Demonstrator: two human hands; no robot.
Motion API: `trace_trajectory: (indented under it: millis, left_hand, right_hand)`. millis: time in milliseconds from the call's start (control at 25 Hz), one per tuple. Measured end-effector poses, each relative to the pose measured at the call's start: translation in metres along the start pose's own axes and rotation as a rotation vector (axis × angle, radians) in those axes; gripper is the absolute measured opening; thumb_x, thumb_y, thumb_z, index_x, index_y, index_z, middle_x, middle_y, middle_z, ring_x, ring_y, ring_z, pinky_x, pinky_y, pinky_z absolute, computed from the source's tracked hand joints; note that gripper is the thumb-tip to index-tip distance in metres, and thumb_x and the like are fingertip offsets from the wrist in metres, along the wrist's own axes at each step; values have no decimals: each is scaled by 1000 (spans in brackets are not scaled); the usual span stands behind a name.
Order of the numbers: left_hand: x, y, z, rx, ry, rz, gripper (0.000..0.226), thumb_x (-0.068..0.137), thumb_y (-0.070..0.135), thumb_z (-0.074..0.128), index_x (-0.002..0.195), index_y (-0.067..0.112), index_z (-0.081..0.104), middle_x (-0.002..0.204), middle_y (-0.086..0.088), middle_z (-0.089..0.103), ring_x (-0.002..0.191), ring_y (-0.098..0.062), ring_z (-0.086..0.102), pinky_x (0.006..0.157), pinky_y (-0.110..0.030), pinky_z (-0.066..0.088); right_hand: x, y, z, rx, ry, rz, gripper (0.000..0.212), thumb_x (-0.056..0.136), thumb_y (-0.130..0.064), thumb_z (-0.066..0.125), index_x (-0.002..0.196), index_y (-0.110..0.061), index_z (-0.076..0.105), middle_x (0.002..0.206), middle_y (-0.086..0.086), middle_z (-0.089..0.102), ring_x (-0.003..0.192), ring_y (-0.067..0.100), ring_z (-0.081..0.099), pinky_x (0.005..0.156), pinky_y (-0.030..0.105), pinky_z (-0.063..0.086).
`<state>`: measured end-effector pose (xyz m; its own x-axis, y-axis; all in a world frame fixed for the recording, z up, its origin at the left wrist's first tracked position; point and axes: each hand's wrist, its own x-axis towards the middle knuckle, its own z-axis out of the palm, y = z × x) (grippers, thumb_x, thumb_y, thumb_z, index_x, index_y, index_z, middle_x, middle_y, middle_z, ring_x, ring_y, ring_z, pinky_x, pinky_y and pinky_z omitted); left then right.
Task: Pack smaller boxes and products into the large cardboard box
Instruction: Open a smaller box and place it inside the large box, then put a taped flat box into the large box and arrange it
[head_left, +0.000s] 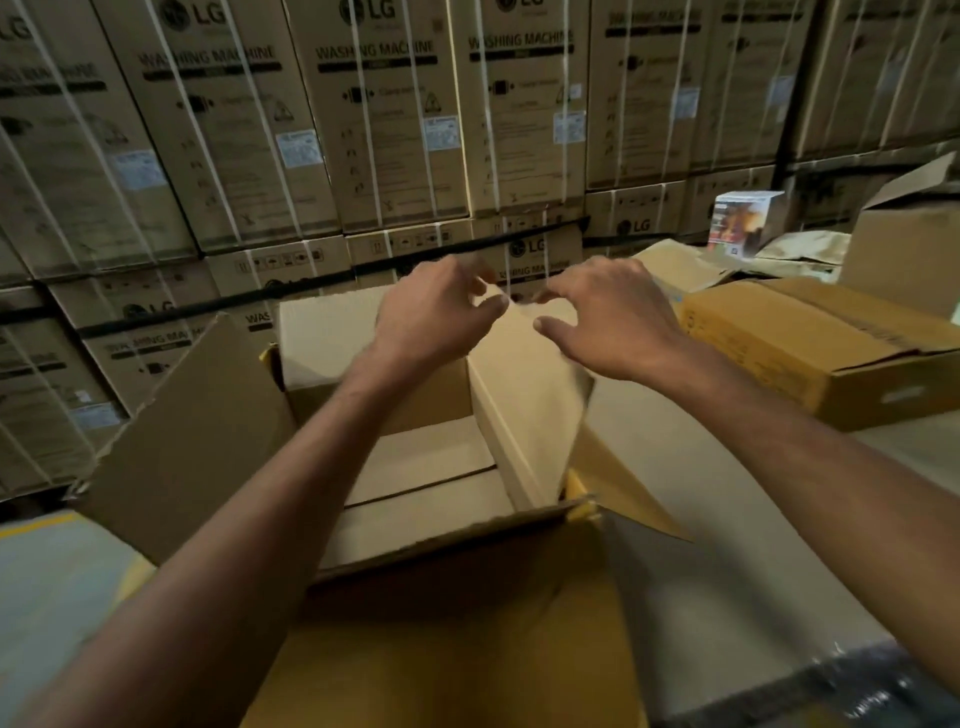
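Both hands reach out over the large cardboard box (457, 587), which stands open on the floor directly in front of the person, its four flaps spread. The left hand (436, 312) and the right hand (608, 317) meet at the upper edge of a flat cardboard sheet (524, 395) that stands tilted against the box's right inner wall. Fingers of both hands are curled and half-closed near that edge; motion blur hides whether either one truly pinches it, so I cannot tell if the sheet is held or only touched.

Inside, only pale bottom panels show and no products yet, so the packing looks barely begun. A closed yellowish carton (831, 348) lies to the right, and a small printed product box (743, 221) sits well behind it, near the strapped washing-machine cartons (363, 114).

Risks from here:
- The sheet looks thin and floppy; a light two-finger hold at one edge could let it slip or crease.
- If it drops tilted, it may wedge across the cavity and steal packing room.
- The right flap (623, 467) angles outward near the sheet's lower edge and could catch it.
- Pulling sideways may drag the empty, light box along the floor.
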<state>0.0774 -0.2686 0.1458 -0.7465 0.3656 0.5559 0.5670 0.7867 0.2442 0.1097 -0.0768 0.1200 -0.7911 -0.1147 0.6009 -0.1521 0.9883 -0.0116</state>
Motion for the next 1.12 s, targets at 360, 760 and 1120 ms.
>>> trace_trajectory:
  millis: [360,760,1120]
  left_hand:
    - [-29,206,132,-309,78,-69,32,96,50,59,120,31,68,115,14,73,102,-6,68,80,-35,60]
    - [-6,261,288,-670,-130,-175,37,94,56,64,115,27,72,107,14,74,94,1,69,81,-36,62]
    - [89,321,403,-896,-295,-238,66,82,76,62,123,25,68,116,11,71,106,-6,66,86,-41,61]
  right_hand:
    - [-121,172,-42,127,11,230,27,96,-42,67,117,-28,75,119,-2,73,116,19,58,97,38,44]
    - [-191,314,13,203,-138,484,20,94,-40,70,111,-31,77,117,-8,73,112,14,60,91,34,51]
    - [-166,477,54,181,-106,644,23,94,-41,70,115,-31,72,118,-7,69,111,14,58,90,38,53]
